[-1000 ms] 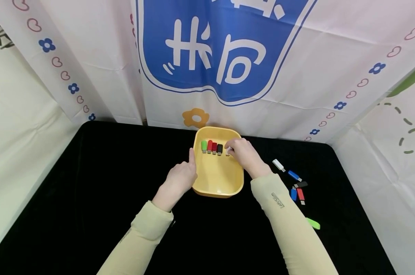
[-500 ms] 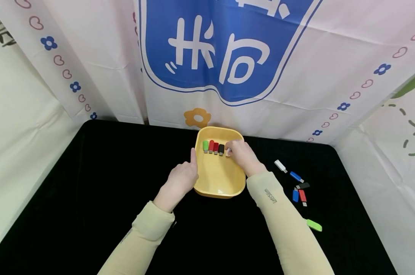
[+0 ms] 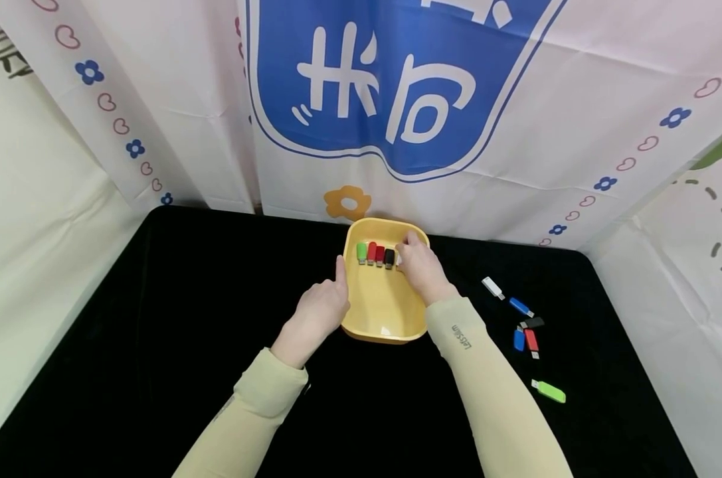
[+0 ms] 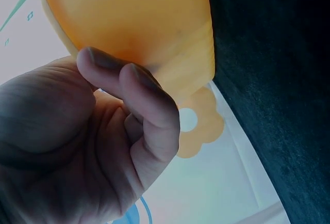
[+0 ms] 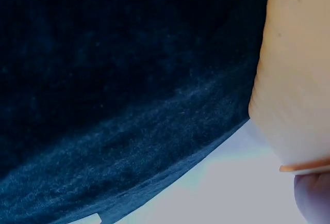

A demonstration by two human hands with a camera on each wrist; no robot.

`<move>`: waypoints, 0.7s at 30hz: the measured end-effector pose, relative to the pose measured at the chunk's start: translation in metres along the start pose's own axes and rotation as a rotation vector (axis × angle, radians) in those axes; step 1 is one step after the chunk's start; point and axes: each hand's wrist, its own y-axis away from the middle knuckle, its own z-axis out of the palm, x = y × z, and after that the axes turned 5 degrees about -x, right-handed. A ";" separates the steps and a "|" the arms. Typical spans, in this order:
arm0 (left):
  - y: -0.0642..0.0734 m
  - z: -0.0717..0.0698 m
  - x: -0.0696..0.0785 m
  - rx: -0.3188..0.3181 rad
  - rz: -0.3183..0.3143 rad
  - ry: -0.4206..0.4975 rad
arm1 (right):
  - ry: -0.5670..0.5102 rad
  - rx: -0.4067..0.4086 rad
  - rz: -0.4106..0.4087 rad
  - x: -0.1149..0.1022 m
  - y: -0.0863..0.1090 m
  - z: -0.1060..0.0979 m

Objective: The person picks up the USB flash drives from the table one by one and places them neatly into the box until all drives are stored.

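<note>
A shallow yellow plastic bin stands at the back middle of the black table. Inside, along its far end, lie a green USB stick, two red USB sticks and a black one in a row, metal plugs toward me. My left hand holds the bin's left side, index finger straight along the rim. In the left wrist view, curled fingertips meet the outer wall. My right hand reaches over the right rim and pinches a white USB stick, mostly hidden by the fingers, at the row's right end.
Right of the bin, loose USB sticks lie on the black cloth: white, two blue, black, red and green. A printed white curtain hangs behind the table's back edge.
The right hand has shifted slightly within the bin, staying at the white USB stick, and its forearm has swung a little left, uncovering the green stick's plug. The left hand keeps its hold.
</note>
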 end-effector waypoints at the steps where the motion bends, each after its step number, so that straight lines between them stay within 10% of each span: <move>1: 0.000 0.000 0.000 0.006 0.004 -0.003 | 0.018 0.000 0.001 0.000 0.000 0.000; 21: 0.001 0.000 0.000 0.017 0.010 -0.002 | 0.223 -0.020 -0.060 -0.001 0.005 0.006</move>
